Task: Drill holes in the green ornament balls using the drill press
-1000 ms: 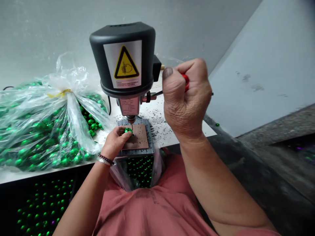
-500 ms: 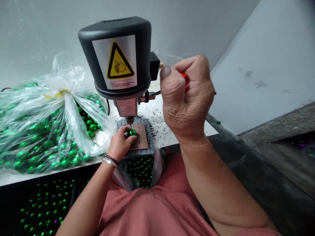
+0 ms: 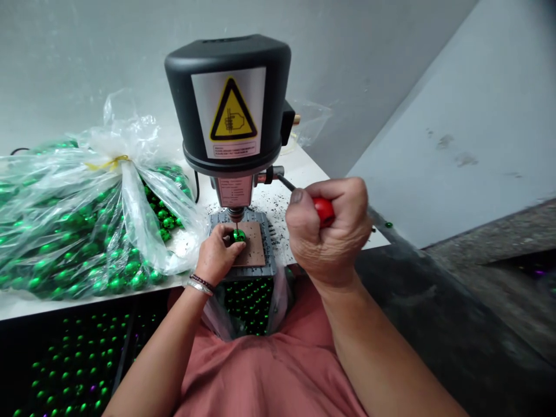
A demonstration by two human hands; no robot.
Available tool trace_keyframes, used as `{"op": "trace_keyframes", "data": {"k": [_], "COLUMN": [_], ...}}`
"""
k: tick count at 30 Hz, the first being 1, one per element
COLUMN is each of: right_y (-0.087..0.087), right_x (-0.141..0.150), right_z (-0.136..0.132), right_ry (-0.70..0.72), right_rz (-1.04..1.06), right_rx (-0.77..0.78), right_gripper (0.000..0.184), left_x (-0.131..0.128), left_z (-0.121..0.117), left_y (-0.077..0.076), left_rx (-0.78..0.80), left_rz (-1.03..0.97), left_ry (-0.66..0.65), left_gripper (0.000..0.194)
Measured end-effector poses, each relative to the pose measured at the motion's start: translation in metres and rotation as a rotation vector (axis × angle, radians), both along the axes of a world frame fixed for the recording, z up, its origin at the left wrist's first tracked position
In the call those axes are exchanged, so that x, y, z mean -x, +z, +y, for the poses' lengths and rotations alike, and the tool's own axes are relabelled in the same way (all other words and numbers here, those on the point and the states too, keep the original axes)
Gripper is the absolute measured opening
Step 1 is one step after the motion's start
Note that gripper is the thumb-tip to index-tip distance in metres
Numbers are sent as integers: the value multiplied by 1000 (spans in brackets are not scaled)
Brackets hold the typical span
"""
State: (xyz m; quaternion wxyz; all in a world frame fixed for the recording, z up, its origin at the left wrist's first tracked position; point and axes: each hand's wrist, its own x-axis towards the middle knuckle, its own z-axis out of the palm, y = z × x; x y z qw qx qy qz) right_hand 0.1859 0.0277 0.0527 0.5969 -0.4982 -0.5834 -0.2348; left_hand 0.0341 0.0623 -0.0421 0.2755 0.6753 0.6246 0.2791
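Note:
A small bench drill press [image 3: 230, 110] with a yellow warning label stands in front of me. My left hand [image 3: 217, 250] pinches a shiny green ball [image 3: 239, 235] between thumb and fingers on a brown board [image 3: 254, 249]. The drill bit [image 3: 237, 227] comes down onto the top of the ball; whether it has gone in, I cannot tell. My right hand [image 3: 332, 229] is closed around the red knob [image 3: 324, 212] of the press's feed lever [image 3: 286, 183], level with the chuck's upper area. The board lies on the grey slotted base [image 3: 270, 260].
A tied clear plastic bag [image 3: 125, 197] full of green balls fills the table's left side. Dark shavings lie around the base on the white table [image 3: 313, 165]. Below the table edge are many green balls [image 3: 249, 307], with plastic sheeting beside them. A wall rises at the right.
My right hand has pulled the red-knobbed lever downward, and the bit has come down with it. My left hand still holds the green ball on the board. The view has shifted slightly.

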Motion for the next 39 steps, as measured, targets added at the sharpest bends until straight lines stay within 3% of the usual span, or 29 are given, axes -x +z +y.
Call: {"op": "trace_keyframes", "data": {"k": [16,23,25,28,32,35,39], "right_y": [-24,-49,-41,-5,44,56,53], "right_x": [7,8,9,9,7,5,4], "right_z": [0,-1,0,6,19,25,25], "right_ry": [7,214,196,64,49,70,95], "right_rz": [101,167,167,174,230,247,258], "right_rx": [-33,-1,-21,-69,60,126,152], "right_gripper": [7,14,12,4,23,25,22], "left_x": [0,-1,-2,-4,-6,-3,0], "left_z": [-2,-4,-4,-4,-9,-13,-12], "left_y": [0,5,4,4,12,21,21], "left_rx": [-6,3,-3,-13,-25,-47,-56], "left_rz": [22,11,28,49,9,20,121], "left_ry": [0,13,22,59,76,39,-19], "left_gripper": [29,29,30,31,28,26,22]}}
